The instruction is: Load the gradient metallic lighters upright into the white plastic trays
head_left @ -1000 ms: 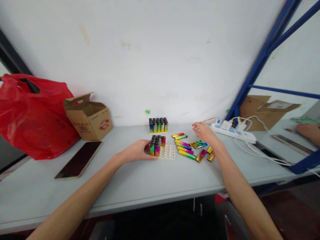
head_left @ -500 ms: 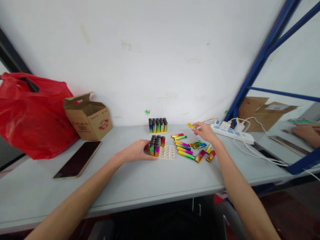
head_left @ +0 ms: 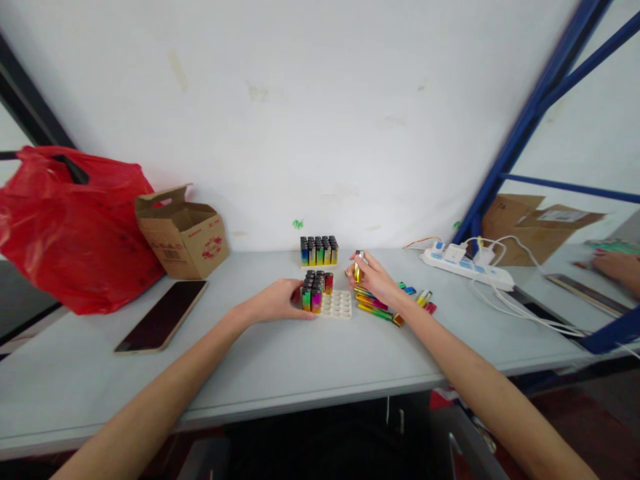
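My left hand (head_left: 281, 299) curls round the left side of a white tray with round holes (head_left: 337, 305), thumb in front and fingers behind. Colourful lighters (head_left: 312, 293) with dark tops stand upright in the tray's left part, while the holes on its right show bare. Just right of and above the tray, my right hand (head_left: 375, 277) grips a yellow lighter (head_left: 358, 268) held roughly upright. Beneath that hand lie several loose shiny lighters (head_left: 373, 305) on their sides, partly hidden by it. A second full block of lighters (head_left: 319, 252) stands behind the tray.
A phone (head_left: 163, 316), an open cardboard box (head_left: 186, 240) and a red plastic bag (head_left: 80, 233) occupy the left. At right are a white power strip (head_left: 467, 269) with cables and a blue metal frame (head_left: 517, 133). Beyond it shows another person's hand (head_left: 617, 265).
My right hand has moved left from beyond the loose lighters toward the tray, and the yellow lighter has turned from lying flat to upright. My left hand has stayed on the tray.
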Tool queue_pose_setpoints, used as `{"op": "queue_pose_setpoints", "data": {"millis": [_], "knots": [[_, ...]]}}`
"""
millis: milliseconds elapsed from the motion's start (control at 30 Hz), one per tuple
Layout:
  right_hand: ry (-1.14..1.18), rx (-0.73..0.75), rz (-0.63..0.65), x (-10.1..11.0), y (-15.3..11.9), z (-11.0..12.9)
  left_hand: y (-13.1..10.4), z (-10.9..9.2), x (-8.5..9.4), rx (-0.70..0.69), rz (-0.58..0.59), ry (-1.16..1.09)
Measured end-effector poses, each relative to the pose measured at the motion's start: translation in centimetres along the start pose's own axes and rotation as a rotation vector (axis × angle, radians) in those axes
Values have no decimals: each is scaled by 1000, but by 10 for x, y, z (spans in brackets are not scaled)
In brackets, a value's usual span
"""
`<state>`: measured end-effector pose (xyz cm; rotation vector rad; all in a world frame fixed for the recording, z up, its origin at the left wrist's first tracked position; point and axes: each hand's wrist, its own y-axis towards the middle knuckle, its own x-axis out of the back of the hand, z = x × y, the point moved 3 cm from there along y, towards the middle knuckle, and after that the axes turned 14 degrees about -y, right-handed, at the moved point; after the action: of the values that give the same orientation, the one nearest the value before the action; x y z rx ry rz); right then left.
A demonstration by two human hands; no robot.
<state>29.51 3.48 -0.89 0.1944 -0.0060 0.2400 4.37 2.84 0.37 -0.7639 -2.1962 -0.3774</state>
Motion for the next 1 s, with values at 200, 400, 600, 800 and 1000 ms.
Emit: {"op": "queue_pose_setpoints", "data": {"millis": [200, 400, 600, 800, 1000], "knots": [[-310, -36, 73, -12, -6, -5, -1, -3, 1, -6, 12, -10], [-730, 139, -135, -13, -5, -6, -2, -1, 0, -14, 6, -43], [-819, 157, -196, -12, -4, -6, -2, -4, 1, -16, 8, -71], [-753, 166, -173, -18, -8, 0, -1, -1, -1, -18, 9, -62], [-1040, 387, -51, -21, -12, 15, 0, 1, -1, -27, 10, -36]]}}
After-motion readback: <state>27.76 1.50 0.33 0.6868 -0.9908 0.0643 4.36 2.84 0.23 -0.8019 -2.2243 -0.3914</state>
